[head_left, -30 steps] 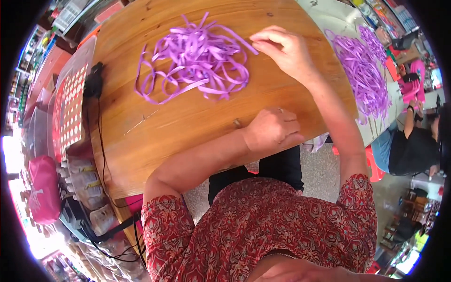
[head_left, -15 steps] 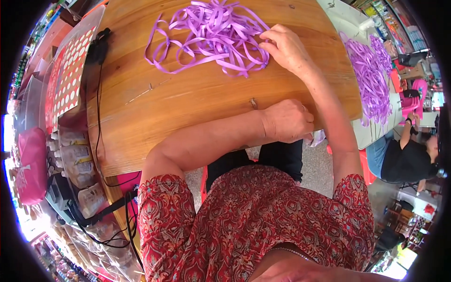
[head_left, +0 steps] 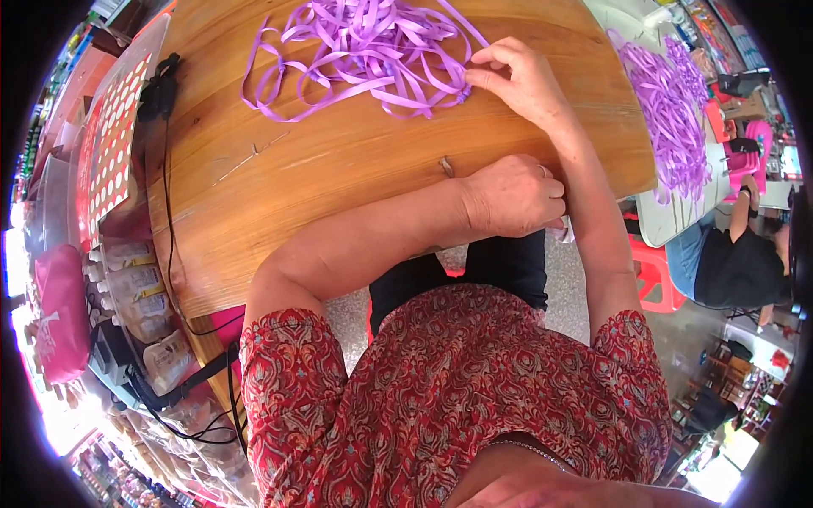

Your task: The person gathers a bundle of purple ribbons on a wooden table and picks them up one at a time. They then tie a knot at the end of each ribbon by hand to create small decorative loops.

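A person at a wooden table (head_left: 356, 169) pinches a strand of the purple ribbon pile (head_left: 373, 46) between the thumb and fingertips of the right hand (head_left: 517, 80), fingers nearly closed; the tangle spreads just left of those fingers. The left hand (head_left: 512, 195) rests curled at the table's near edge, below the right hand; whether it holds anything cannot be told.
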Motion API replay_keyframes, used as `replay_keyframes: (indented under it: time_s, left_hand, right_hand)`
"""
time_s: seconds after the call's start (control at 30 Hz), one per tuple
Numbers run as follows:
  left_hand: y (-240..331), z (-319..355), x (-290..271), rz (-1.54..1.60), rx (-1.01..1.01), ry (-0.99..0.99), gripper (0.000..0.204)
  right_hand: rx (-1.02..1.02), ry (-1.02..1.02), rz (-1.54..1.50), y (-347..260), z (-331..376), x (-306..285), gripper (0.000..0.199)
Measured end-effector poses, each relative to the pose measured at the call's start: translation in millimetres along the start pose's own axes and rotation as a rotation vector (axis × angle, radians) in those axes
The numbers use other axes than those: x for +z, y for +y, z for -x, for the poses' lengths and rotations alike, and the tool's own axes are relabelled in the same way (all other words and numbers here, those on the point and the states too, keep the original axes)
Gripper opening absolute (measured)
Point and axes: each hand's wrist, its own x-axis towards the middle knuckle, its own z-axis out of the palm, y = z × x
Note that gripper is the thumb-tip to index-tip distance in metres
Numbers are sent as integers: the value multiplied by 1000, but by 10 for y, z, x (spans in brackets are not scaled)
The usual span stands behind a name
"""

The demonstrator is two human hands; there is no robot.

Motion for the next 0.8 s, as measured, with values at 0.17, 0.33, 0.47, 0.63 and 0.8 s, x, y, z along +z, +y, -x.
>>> replay_keyframes:
  time_s: [0.17, 0.33, 0.47, 0.63, 0.8]
  left_hand:
    - [-23, 9, 17, 22, 3, 2, 27]
    - [-26, -43, -17, 38, 16, 83, 27]
    - [35, -112, -184, 18, -101, 187, 23]
    - [5, -49, -199, 59, -289, 247, 17]
    - [-5, -88, -185, 90, -326, 173, 18]
  right_hand:
    - [-47, -35, 70, 8, 51, 57, 14]
    - [327, 93, -670, 32, 10, -220, 13]
    - [154, 58, -1441, 30, -25, -552, 19]
    - [106, 248, -1819, -86, -66, -952, 12]
    - [-430, 188, -1957, -158, 123, -1880, 19]
